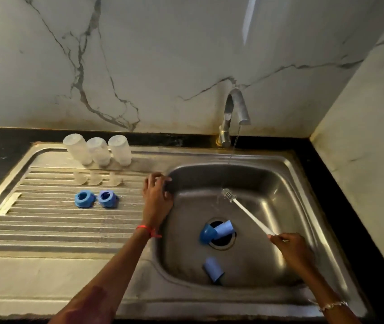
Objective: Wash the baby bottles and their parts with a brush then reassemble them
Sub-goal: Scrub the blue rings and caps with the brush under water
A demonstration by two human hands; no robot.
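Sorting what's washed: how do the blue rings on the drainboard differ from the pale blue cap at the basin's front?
The blue rings are darker and squat; the cap is paler and taller. The rings sit openings up on the drainboard; the cap lies on its side in the basin. Both are blue plastic.

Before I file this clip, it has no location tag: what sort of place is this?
Probably a home kitchen: a steel sink with a ribbed drainboard, a running tap, a marble-look wall.

One head-worn camera looks steeply down, close over the sink (287, 174) and drainboard (46, 220).
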